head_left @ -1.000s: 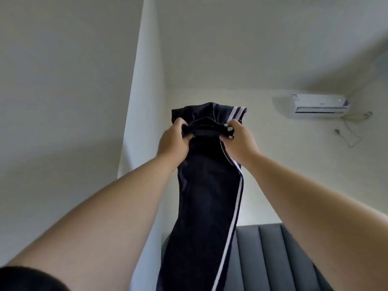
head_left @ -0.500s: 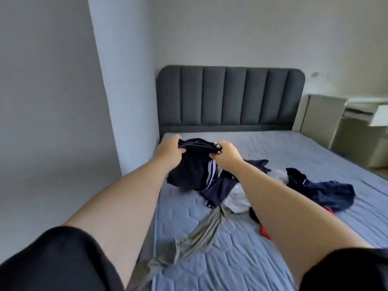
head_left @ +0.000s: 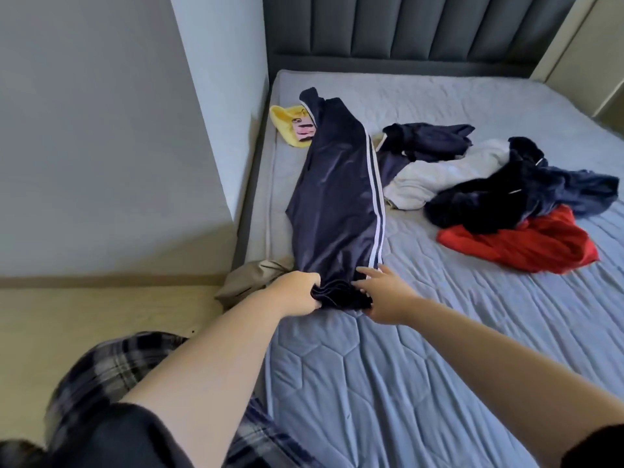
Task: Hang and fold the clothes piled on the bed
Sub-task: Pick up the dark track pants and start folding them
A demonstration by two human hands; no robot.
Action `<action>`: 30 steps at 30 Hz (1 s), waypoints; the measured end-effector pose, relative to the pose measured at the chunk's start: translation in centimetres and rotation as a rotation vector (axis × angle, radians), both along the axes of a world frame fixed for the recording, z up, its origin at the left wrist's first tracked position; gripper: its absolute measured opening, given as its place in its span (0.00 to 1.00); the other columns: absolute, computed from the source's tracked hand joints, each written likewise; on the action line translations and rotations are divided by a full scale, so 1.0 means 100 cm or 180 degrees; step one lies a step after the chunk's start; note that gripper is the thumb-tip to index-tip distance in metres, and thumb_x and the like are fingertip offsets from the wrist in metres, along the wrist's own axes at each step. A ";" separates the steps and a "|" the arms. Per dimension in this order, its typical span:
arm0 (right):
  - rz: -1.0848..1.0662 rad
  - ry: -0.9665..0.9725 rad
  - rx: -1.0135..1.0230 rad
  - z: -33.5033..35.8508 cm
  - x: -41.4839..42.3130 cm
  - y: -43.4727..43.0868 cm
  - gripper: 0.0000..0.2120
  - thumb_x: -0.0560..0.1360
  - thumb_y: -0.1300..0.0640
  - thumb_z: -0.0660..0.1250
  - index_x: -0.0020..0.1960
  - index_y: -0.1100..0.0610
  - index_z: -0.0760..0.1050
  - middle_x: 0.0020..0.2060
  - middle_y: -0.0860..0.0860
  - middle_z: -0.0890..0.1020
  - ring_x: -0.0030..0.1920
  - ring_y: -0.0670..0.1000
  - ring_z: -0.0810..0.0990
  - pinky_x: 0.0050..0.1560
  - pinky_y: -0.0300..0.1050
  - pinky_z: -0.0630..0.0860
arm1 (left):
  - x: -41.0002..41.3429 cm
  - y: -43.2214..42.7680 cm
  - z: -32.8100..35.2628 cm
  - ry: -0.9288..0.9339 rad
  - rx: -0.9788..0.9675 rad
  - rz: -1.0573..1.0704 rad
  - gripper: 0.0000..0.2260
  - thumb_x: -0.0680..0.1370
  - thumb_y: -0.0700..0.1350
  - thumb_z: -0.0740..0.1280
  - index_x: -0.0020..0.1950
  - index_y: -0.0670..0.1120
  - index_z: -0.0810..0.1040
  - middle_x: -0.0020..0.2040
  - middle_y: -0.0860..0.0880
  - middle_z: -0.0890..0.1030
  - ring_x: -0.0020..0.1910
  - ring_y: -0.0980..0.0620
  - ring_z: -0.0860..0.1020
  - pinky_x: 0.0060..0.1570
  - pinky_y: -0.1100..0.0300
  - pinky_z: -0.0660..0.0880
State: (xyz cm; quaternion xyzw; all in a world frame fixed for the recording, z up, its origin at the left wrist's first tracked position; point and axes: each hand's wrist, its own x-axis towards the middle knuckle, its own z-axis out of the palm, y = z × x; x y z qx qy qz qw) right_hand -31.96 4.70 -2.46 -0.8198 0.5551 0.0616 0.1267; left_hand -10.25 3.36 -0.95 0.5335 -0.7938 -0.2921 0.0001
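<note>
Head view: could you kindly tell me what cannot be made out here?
Head view:
Striped trousers: near end bunched, hidden behind the left hand; the right hand's grip unclear.
Yellow item: partly under the trousers, print blurred.
Beige garment: partly behind the left hand.
Dark pile: tangled, pieces indistinguishable.

A single head-worn wide-angle view looks forward and down over the bed (head_left: 439,366), facing the headboard (head_left: 405,25) at the top of the frame. It sits close: both forearms (head_left: 209,359) enter from the lower edge, floor (head_left: 101,315) at lower left.
</note>
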 end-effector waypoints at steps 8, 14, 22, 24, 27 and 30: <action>-0.1021 -0.1032 0.1291 -0.012 0.010 0.023 0.10 0.63 0.59 0.73 0.33 0.56 0.70 0.28 0.48 0.73 0.30 0.49 0.71 0.30 0.43 0.70 | 0.021 0.008 -0.035 0.0732 0.1185 0.0369 0.16 0.72 0.54 0.72 0.31 0.49 0.71 0.29 0.54 0.71 0.31 0.57 0.71 0.34 0.61 0.64; -0.2716 -0.3058 -0.0336 -0.017 0.016 0.027 0.14 0.73 0.54 0.71 0.43 0.65 0.73 0.34 0.61 0.77 0.34 0.49 0.72 0.36 0.45 0.69 | 0.026 -0.016 -0.024 0.1864 0.1044 0.1058 0.08 0.68 0.52 0.76 0.44 0.58 0.80 0.42 0.64 0.82 0.44 0.68 0.78 0.41 0.73 0.71; -0.2525 -0.3070 0.0333 -0.017 0.015 0.023 0.06 0.73 0.54 0.71 0.49 0.49 0.77 0.42 0.43 0.83 0.42 0.39 0.81 0.39 0.33 0.74 | 0.013 -0.025 -0.033 0.1928 0.0306 0.1407 0.01 0.74 0.44 0.71 0.43 0.47 0.80 0.38 0.53 0.81 0.38 0.56 0.77 0.36 0.65 0.70; -0.2572 -0.2896 0.0245 -0.017 0.014 0.016 0.06 0.75 0.58 0.69 0.51 0.58 0.77 0.43 0.51 0.83 0.45 0.49 0.82 0.41 0.41 0.76 | 0.010 -0.030 -0.033 0.2012 0.0116 0.1568 0.05 0.75 0.45 0.70 0.45 0.44 0.80 0.38 0.50 0.80 0.37 0.56 0.76 0.36 0.64 0.69; -0.2763 -0.2656 -0.0514 -0.010 0.019 -0.003 0.06 0.77 0.60 0.65 0.49 0.63 0.74 0.40 0.54 0.79 0.43 0.55 0.77 0.40 0.45 0.69 | 0.008 -0.036 -0.030 0.2379 0.0172 0.1775 0.07 0.75 0.50 0.69 0.42 0.47 0.79 0.36 0.53 0.80 0.34 0.61 0.77 0.33 0.69 0.70; -0.2786 -0.2731 -0.0813 0.000 0.022 -0.021 0.03 0.79 0.59 0.62 0.51 0.58 0.71 0.42 0.49 0.77 0.41 0.49 0.74 0.39 0.42 0.66 | 0.012 -0.043 -0.027 0.2709 0.0744 0.1908 0.04 0.75 0.52 0.69 0.42 0.54 0.80 0.39 0.58 0.83 0.42 0.61 0.81 0.40 0.68 0.74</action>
